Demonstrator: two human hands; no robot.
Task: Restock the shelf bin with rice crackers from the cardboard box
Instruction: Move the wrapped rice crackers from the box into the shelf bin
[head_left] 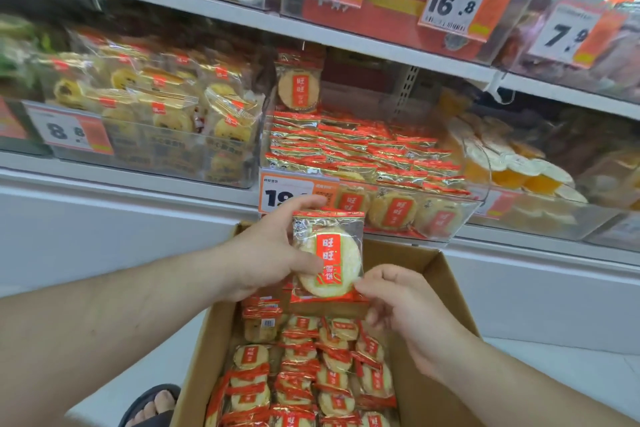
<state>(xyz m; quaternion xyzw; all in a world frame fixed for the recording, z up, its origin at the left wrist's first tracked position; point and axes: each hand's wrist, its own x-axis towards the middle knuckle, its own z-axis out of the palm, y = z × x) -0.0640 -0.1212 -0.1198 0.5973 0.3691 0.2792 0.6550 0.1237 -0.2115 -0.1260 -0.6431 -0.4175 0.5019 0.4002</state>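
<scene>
Sandalled foot (152,404): showing at 7 o'clock on the floor, just beside the cardboard box.
Egg-tart bin (152,135): sitting at 9 o'clock on the shelf; its price tag (71,132) is reading "8.8".
Left hand (270,250): gripping the rice cracker pack (329,253) near the centre, thumb across the front, fingers curled behind the top edge.
Pack in hand: riding upright above the box's far end, just below the bin; its red label is carrying the characters 旺旺, with more characters underneath.
Right hand (398,302): pinching the pack's lower right corner with curled fingertips.
Cardboard box (446,291): lying open at 6 o'clock, holding many more of the same packs in rows.
Shelf bin (446,215): standing at 1 o'clock from the hands, already well filled with packs on edge; its tag (287,194) is showing "18", the rest being covered.
Doing it well: I would be lifting the pack over the clear front wall, keeping it upright and label forward, then slotting it into the rows rather than dropping it flat.
Upper tags: reading "9.8", "16.8" and "7.9" from 12 to 2 o'clock.
</scene>
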